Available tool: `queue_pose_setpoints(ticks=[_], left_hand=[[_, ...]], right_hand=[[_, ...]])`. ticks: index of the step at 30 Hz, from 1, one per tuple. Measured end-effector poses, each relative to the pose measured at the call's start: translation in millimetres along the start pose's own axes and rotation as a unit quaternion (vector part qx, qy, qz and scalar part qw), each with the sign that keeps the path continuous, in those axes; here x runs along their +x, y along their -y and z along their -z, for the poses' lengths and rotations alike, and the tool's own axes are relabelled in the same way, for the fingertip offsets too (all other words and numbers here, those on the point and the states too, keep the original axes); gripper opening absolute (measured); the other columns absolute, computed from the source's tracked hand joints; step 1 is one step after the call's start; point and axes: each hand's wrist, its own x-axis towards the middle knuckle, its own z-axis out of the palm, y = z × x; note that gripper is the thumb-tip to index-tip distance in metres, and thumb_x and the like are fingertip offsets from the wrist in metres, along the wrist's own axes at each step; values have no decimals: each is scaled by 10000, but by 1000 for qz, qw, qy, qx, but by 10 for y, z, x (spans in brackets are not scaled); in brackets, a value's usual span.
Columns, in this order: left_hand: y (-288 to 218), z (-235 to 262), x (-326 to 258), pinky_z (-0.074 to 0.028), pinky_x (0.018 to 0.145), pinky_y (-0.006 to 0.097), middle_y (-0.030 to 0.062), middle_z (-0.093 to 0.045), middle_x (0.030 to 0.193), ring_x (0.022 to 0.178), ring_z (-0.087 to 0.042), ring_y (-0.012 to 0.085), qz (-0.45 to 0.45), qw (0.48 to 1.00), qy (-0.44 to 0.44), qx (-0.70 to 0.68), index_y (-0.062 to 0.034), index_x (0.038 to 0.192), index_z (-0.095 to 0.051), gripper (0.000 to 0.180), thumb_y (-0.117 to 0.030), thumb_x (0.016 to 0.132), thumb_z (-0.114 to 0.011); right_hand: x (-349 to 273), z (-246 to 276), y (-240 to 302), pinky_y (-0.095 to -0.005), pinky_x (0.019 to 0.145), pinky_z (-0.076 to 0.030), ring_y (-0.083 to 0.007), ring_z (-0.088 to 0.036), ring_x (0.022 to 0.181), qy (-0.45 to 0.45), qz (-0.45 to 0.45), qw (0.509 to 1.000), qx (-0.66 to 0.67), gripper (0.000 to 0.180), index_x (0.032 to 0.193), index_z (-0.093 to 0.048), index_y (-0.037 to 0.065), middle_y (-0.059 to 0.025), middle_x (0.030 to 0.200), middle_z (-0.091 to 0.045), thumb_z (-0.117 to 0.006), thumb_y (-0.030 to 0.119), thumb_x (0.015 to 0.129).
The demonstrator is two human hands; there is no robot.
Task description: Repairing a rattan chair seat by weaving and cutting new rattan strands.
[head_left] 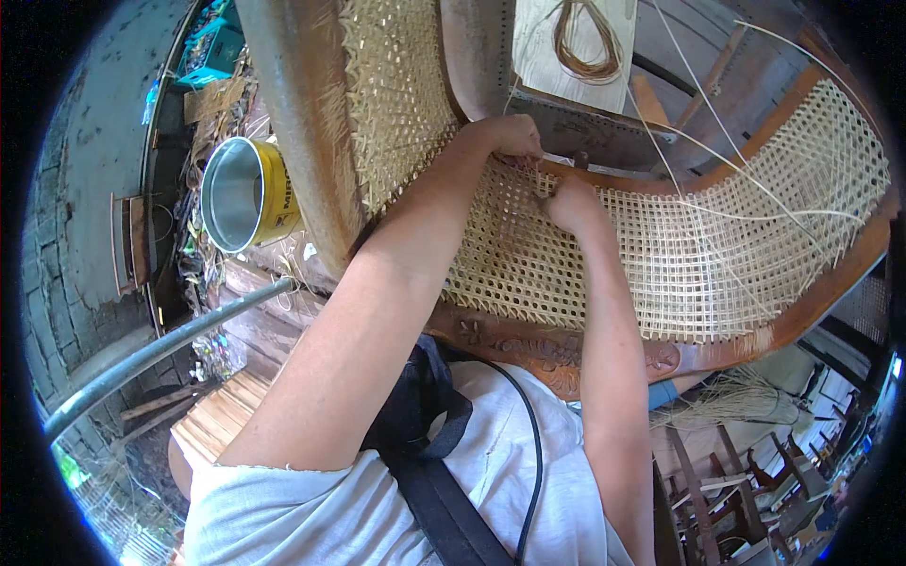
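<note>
1. The left hand (510, 137) rests at the far edge of the cane panel (661, 255), fingers curled down onto the weave right where it meets the wooden frame (566, 354). Whether it pinches a strand cannot be told; the fingertips are hidden.
2. The right hand (569, 203) is closed into a loose fist just beside the left, knuckles up, pressed on the weave. It seems to grip a thin cane strand (746, 217), but the hold itself is hidden.
3. The panel is an open woven mesh, pale yellow, stretched in a curved brown frame with carving on its near rail. It lies across the middle of the view, in front of the person's chest.
4. Loose strands run from the hands over the mesh to the right and up past the far rail.
5. A second woven panel (392, 85) stands upright at the upper left, beside a brown post (302, 123).
6. A coil of cane (585, 42) lies on a pale board beyond the hands.
7. A yellow tin (247, 193), open and bare metal inside, sits left of the post among scraps.
8. A grey pipe (160, 354) slants across the lower left.
9. Dark chair frames (755, 491) stand at lower right.
</note>
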Motion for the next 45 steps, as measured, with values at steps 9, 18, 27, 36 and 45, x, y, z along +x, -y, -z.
queue_pose_setpoints(ticks=[9,18,27,36,45], left_hand=[[-112,-51,79,-525,632,389,128,-710,804,684,-663,232,-4,995,20,100,-22,878,-737,232,-193,721,-738],[-36,-196,153,-529,670,404,128,-722,831,737,-679,240,-33,986,53,154,-74,882,-757,227,-188,687,-752],[-28,-354,34,-532,735,422,174,-711,856,760,-684,299,-65,983,-73,156,-73,909,-747,194,-165,761,-663],[38,-427,-133,-530,739,399,149,-712,842,768,-683,300,-88,986,-51,132,-93,898,-736,198,-164,717,-699],[-298,-371,-289,-528,718,382,118,-716,829,746,-680,259,-51,987,-3,150,-98,839,-738,173,-234,741,-696]], right_hand=[[136,-289,-22,-455,917,-493,-395,-622,1060,-64,18,998,4,351,1099,-627,-55,-288,1101,-638,-633,162,824],[105,-165,-57,-454,916,-487,-377,-630,1058,3,15,1000,17,358,1087,-621,-59,-284,1094,-642,-647,162,806],[137,-456,-265,-461,784,-518,-401,-645,961,-133,-12,982,132,290,1043,-601,-91,-295,1011,-648,-574,124,850],[82,-654,-215,-483,746,-516,-432,-646,892,-194,28,967,164,264,1023,-582,-92,-303,939,-648,-612,19,785],[-707,-247,-989,-254,457,-362,-85,-456,514,-24,-41,910,411,181,1110,-556,21,-21,699,-568,-551,70,936]])
